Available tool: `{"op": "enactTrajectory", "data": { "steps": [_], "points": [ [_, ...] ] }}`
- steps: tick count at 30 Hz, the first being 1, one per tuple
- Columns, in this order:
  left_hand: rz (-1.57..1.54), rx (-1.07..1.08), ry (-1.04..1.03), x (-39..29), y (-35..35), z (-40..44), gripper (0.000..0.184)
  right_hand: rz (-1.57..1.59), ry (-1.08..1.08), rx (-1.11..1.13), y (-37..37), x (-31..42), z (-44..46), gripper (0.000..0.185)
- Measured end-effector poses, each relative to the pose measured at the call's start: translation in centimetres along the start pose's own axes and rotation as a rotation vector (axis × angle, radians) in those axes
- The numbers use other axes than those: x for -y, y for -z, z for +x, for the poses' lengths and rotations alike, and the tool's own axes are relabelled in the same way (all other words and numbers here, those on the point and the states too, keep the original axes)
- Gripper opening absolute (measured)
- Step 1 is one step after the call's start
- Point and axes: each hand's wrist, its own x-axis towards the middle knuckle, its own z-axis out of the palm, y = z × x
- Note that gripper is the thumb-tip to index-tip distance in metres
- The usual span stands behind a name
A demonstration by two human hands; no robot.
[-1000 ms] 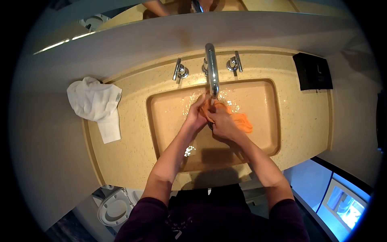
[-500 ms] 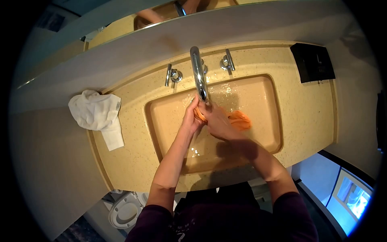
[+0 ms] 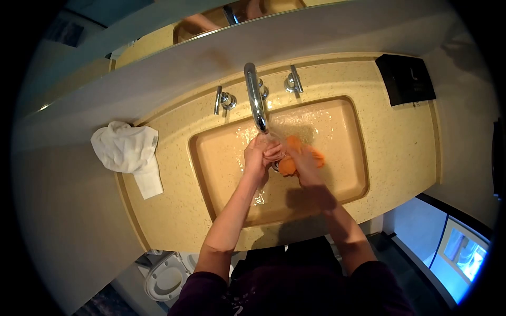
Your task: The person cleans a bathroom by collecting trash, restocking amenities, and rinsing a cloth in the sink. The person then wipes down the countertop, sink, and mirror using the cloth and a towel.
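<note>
My left hand (image 3: 259,154) is under the faucet (image 3: 255,97), in the running water, with its fingers loosely curled and nothing visible in them. To its right, my right hand (image 3: 307,162), smeared by motion, grips a wet orange cloth (image 3: 288,166). Parts of the cloth bulge out on both sides of that hand, low in the sink (image 3: 211,152). The drain shows partly between my hands. How my right fingers close round the cloth is hidden.
Two lever handles flank the faucet, a left one (image 3: 225,100) and a right one (image 3: 293,81). A crumpled white towel (image 3: 126,147) lies on the counter's left end, a black box-like item (image 3: 406,80) at the back right. A mirror runs above; a toilet (image 3: 166,279) stands below left.
My right hand has moved right, away from my left, taking the orange cloth with it. My left hand has come away from the cloth and stays under the water.
</note>
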Motion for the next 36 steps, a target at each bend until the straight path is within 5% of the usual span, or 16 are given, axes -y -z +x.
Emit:
{"op": "enactTrajectory", "data": {
  "steps": [3, 6, 8, 10, 13, 16, 18, 20, 21, 22, 23, 24, 26, 29, 32, 36],
  "points": [
    [0.278, -0.132, -0.156, 3.2, 0.3, 0.1, 0.022, -0.515, 0.446, 0.004, -0.8, -2.6, 2.2, 0.031],
    [0.643, -0.227, -0.265, 3.0, 2.9, 0.8, 0.028, -0.991, 0.526, -0.077, -0.8, -0.4, 4.9, 0.031],
    [0.663, -0.079, 0.075, 0.0, 1.9, 0.2, 0.028, -1.277, 0.510, 0.337, -1.1, 3.7, 4.4, 0.041],
    [0.677, -0.084, 0.085, -1.0, 1.3, 0.2, 0.029, -1.200, 0.501, 0.296, -2.9, 3.3, 2.7, 0.042],
    [0.659, -0.307, -0.470, 3.2, 1.3, 0.4, 0.024, -0.815, 0.521, -0.212, -4.3, -3.0, 2.4, 0.041],
    [0.522, -0.384, -0.438, 6.2, 3.5, 1.3, 0.022, -0.948, 0.411, -0.108, -3.8, -0.9, 3.1, 0.042],
    [0.253, -0.233, -0.226, 2.1, 1.4, -0.6, 0.024, -1.012, 0.421, -0.022, -3.2, 3.1, 3.2, 0.043],
    [1.002, -0.108, -0.209, 0.6, 2.8, 1.1, 0.026, -1.080, 0.424, 0.061, -2.8, 2.7, 2.5, 0.043],
    [0.571, -0.157, -0.117, -0.7, -1.5, -1.3, 0.031, -0.953, 0.476, -0.096, -3.0, 0.5, 2.7, 0.044],
    [0.564, -0.151, -0.124, 0.8, -2.1, -0.9, 0.031, -0.820, 0.522, -0.248, -3.4, -1.5, 3.2, 0.044],
    [0.583, -0.256, -0.361, 2.9, -2.2, -0.4, 0.031, -0.799, 0.537, -0.350, -4.1, -3.0, 3.5, 0.043],
    [0.598, -0.363, -0.598, 4.8, -1.6, 0.3, 0.031, -0.804, 0.537, -0.350, -3.9, -2.5, 3.4, 0.043],
    [0.472, -0.364, -0.590, 5.7, -0.2, 1.0, 0.033, -1.038, 0.454, -0.232, -3.4, -0.5, 3.4, 0.043],
    [0.519, -0.150, -0.137, 2.6, 1.3, 0.9, 0.032, -1.131, 0.458, -0.008, -2.1, 5.6, 3.4, 0.033],
    [0.496, 0.053, 0.008, -1.3, 0.3, 0.8, 0.038, -1.269, 0.687, 0.162, -2.1, 7.2, 2.7, 0.028],
    [-0.063, 0.090, -0.045, 0.2, 0.4, 3.9, 0.034, -1.152, 0.810, -0.012, -2.7, 6.9, 0.5, 0.029]
  ]
}}
